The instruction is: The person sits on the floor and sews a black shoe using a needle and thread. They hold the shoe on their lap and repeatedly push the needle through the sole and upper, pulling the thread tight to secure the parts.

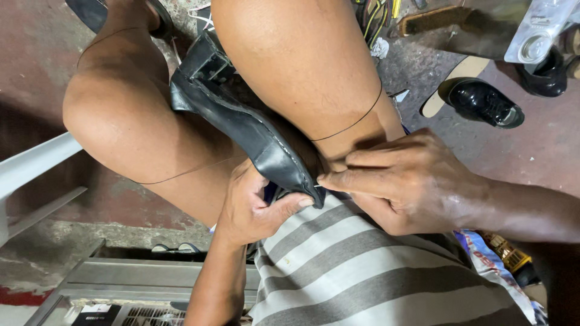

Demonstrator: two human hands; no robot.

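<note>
left hand (251, 208) clenched on black shoe (241, 124) toe | right hand (402, 181) pinching its sole edge | shoes beyond it: two (483, 102)

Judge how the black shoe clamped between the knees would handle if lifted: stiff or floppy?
The black shoe probably holds its curved shape, since its sole edge looks firm. The glossy leather may be slightly slippery. The left hand grips its tip, so it seems light.

Three black shoes (241, 121), two hands (254, 205)

A glossy black shoe (483, 102) beside a pale insole (465, 67) — striped grey cloth (362, 265) below.
</note>
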